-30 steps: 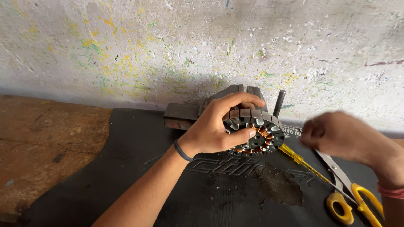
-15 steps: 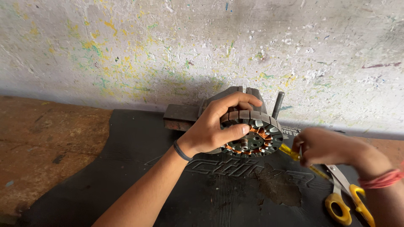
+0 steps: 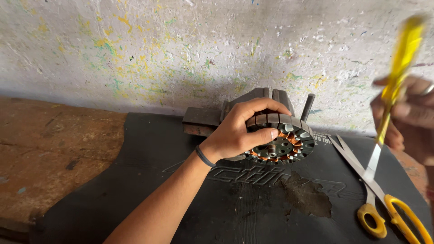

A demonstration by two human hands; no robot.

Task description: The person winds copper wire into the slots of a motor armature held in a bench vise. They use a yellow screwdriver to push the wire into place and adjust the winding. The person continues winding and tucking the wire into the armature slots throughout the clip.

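Two hands — left hand (image 3: 237, 131) clasps the motor stator (image 3: 281, 141) on the worktop (image 3: 135, 180); right hand (image 3: 407, 119) grips a raised yellow-handled screwdriver (image 3: 398, 74).

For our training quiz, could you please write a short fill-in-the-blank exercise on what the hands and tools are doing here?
1. The left hand grips the round ____ with copper windings.
2. The right hand holds a screwdriver with a ____ handle.
3. The scissors lie on the black ____.

Missing words: stator; yellow; mat
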